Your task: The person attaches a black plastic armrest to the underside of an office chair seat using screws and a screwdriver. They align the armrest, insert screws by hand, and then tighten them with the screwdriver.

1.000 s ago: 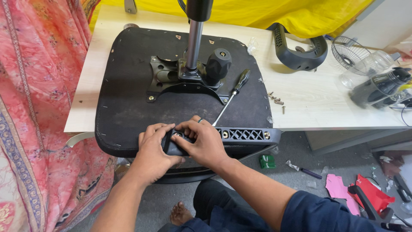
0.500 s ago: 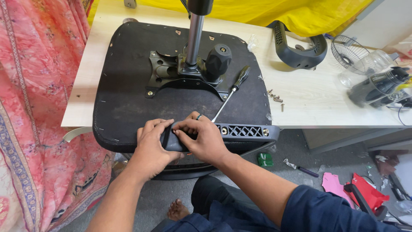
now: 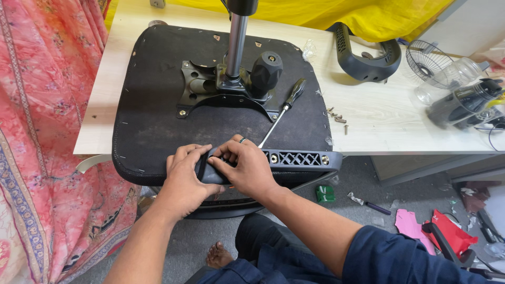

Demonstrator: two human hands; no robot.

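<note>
head cam | looks steeply down, close over table edge (image 3: 368,126) | perhaps tilted slightly | single view

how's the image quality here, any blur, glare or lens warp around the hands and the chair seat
Head view: even, soft light with only faint shadows; left hand and right hand are sharp on the armrest bracket; the chair seat stays dark yet readable; mild glare on the metal post; wide-lens bowing bends the table edges.
</note>
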